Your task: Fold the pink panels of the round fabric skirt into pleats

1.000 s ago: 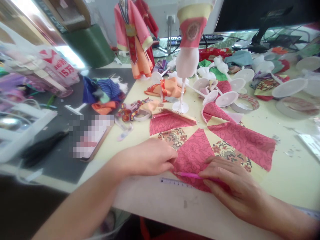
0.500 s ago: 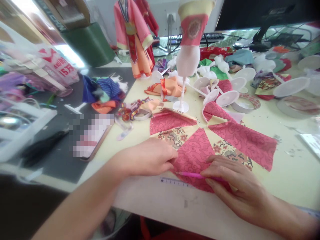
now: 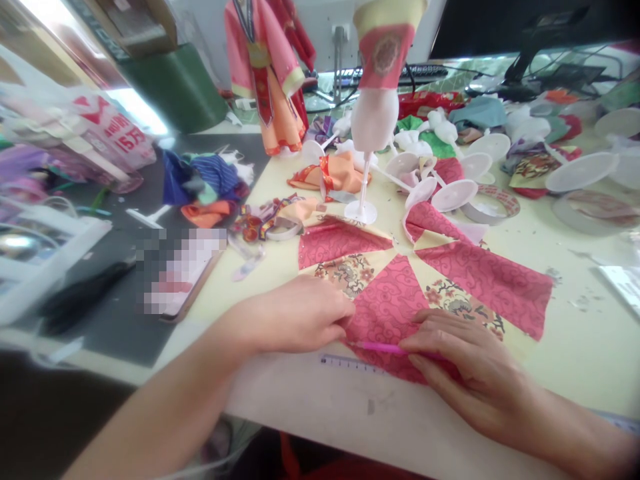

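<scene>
A fan-shaped cloth (image 3: 387, 300) of red patterned and cream floral panels lies spread on the table. My left hand (image 3: 305, 313) rests at its lower left edge, fingers curled and pressed together; whether they pinch the cloth is hidden. My right hand (image 3: 465, 367) lies over the lower right of the cloth, closed round a pink pen (image 3: 383, 347). The pen's tip points left, close to my left fingertips, over the red panel. A clear ruler (image 3: 350, 363) sticks out from under the cloth's lower edge.
Behind the cloth stands a small white mannequin (image 3: 375, 120) in a red top. A dressed doll form (image 3: 265, 73), scraps and white stands (image 3: 455, 195) lie farther back. On the left are a phone (image 3: 187, 277) and a white rack (image 3: 55, 260). A tape roll (image 3: 490, 204) lies right.
The whole view has shifted very slightly. Both hands and the pen keep nearly the same place on the cloth.
</scene>
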A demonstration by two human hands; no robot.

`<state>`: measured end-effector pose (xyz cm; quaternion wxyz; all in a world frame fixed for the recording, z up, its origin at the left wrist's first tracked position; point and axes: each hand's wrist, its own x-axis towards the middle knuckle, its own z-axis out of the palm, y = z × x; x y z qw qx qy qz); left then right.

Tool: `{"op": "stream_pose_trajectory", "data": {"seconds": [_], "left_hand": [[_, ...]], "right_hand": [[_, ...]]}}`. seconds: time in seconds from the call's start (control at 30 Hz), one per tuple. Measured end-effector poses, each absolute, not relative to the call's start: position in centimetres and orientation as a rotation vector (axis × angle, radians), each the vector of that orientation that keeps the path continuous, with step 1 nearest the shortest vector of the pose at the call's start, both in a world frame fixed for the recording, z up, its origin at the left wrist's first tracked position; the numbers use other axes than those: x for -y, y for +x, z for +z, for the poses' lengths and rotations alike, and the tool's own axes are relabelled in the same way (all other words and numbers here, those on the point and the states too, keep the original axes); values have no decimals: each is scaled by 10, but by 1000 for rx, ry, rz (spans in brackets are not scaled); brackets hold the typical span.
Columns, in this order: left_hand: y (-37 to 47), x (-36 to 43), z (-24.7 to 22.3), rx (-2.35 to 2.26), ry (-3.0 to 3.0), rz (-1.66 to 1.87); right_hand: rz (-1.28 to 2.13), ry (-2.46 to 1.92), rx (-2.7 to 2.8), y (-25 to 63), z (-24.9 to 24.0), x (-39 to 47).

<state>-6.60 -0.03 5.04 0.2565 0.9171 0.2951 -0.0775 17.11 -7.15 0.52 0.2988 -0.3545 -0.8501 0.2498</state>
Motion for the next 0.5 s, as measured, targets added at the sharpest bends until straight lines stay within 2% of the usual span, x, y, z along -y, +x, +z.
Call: {"op": "stream_pose_trajectory", "data": {"seconds": [0.5], "left_hand": [[-66,0,49,-801,2511,-205]], "right_hand": [[741,-938,2237,170,5,71]]}}
